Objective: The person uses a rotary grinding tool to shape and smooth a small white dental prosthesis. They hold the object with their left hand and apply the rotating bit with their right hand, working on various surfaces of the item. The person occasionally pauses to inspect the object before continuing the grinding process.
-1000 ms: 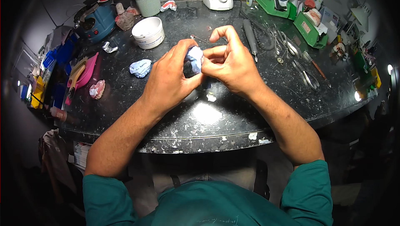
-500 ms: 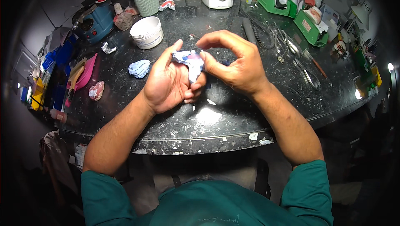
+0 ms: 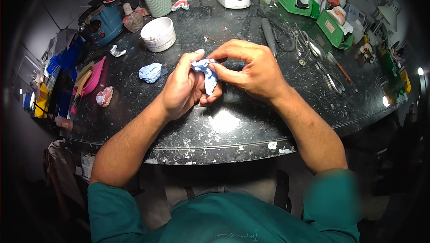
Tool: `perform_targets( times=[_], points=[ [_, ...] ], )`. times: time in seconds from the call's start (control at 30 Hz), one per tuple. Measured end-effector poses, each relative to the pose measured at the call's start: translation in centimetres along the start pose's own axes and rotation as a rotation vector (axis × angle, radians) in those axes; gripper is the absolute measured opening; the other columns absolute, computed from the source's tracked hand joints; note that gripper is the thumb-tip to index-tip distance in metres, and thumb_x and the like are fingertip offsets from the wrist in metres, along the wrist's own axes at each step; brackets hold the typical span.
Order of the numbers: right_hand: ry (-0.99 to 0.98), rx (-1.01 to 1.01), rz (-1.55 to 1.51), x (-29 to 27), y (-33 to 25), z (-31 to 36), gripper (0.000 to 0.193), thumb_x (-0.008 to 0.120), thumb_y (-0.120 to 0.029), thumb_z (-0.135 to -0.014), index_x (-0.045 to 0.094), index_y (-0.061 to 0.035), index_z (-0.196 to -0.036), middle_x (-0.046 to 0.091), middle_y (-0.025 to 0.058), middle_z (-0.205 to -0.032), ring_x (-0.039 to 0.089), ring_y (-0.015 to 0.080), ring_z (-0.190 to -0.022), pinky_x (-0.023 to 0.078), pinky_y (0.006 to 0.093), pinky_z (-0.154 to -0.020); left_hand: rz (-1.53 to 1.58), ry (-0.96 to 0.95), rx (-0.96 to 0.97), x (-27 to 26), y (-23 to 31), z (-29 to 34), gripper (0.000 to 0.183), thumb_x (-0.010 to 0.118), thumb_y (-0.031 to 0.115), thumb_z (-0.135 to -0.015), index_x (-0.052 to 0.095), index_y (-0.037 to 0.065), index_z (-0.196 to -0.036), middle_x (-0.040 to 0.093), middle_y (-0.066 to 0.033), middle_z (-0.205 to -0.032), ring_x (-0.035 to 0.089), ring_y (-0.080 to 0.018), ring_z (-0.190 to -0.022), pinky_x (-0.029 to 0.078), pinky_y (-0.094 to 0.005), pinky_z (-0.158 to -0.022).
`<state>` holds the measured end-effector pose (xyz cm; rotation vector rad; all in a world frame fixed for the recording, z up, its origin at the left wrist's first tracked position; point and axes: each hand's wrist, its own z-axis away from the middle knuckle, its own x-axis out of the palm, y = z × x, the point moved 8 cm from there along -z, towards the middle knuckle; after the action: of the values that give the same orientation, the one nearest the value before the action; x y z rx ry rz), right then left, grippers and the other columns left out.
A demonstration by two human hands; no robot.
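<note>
Blue-white lump point(image 3: 207, 76): one, pinched between both hands above the counter point(image 3: 233, 126).
Left hand point(image 3: 183, 88): fingers closed around the lump.
Right hand point(image 3: 253, 70): fingertips clamped on its top.
Second blue lump point(image 3: 150, 72): one, lying left.
White tub point(image 3: 158, 34): one, round.
Green boxes point(image 3: 333, 28): two, far right.
Change: hands sit lower and closer than half a second ago.

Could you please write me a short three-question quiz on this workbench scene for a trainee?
1. True or false: both hands hold the crumpled blue-white piece.
2. Which lies nearest the left hand: A the white tub, B the blue lump, C the green boxes?
3. What colour is the worktop?

Key: 1 true; the right hand pinches it too. 2 B. 3 Black, speckled.
</note>
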<state>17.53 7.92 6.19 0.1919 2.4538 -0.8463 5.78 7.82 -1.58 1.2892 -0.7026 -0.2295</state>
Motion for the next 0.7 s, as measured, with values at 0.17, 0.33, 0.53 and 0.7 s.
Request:
perform_targets(
  times=[0.17,0.33,0.53,0.7],
  points=[
    [0.236,0.05,-0.134,-4.3,0.4,-0.6,0.012,0.077,-0.006,-0.086,0.076,-0.0002,-0.097,0.076,0.0059,-0.091,0.071,0.0108,-0.084,0.057,0.0254,-0.077,0.061,0.071,0.066,-4.4,0.9,-0.1,0.063,0.021,0.056,-0.101,0.058,0.005,-0.105,0.062,-0.0083,-0.071,0.053,-0.0149,-0.06,0.04,-0.0264,-0.053],
    [0.127,0.252,-0.373,-1.7,2.7,0.1,0.017,0.076,-0.008,-0.09,0.076,-0.0006,-0.105,0.077,0.0046,-0.094,0.071,0.008,-0.084,0.057,0.0239,-0.078,-0.542,0.251,0.281,-1.8,3.3,0.7,0.041,0.041,0.04,-0.105,0.059,0.005,-0.116,0.066,-0.0071,-0.089,0.055,-0.0098,-0.073,0.043,-0.0236,-0.061],
    [0.164,0.311,-0.393,-2.0,4.8,0.2,0.018,0.072,-0.008,-0.094,0.074,0.0006,-0.109,0.076,0.005,-0.096,0.069,0.0086,-0.085,0.057,0.0236,-0.08,-1.248,0.447,0.295,-3.8,4.3,1.6,0.037,0.054,0.022,-0.097,0.062,0.006,-0.129,0.067,-0.0114,-0.112,0.062,-0.0207,-0.095,0.049,-0.0325,-0.089],
    [-0.007,0.449,-0.282,-1.5,6.3,0.7,0.019,0.069,-0.011,-0.096,0.074,0.002,-0.11,0.074,0.0051,-0.097,0.068,0.0101,-0.087,0.056,0.0261,-0.081,-1.455,0.505,0.305,-3.8,5.7,2.3,0.039,0.053,0.023,-0.093,0.069,0.007,-0.125,0.066,-0.0133,-0.128,0.057,-0.0308,-0.118,0.04,-0.0396,-0.108]
  ],
)
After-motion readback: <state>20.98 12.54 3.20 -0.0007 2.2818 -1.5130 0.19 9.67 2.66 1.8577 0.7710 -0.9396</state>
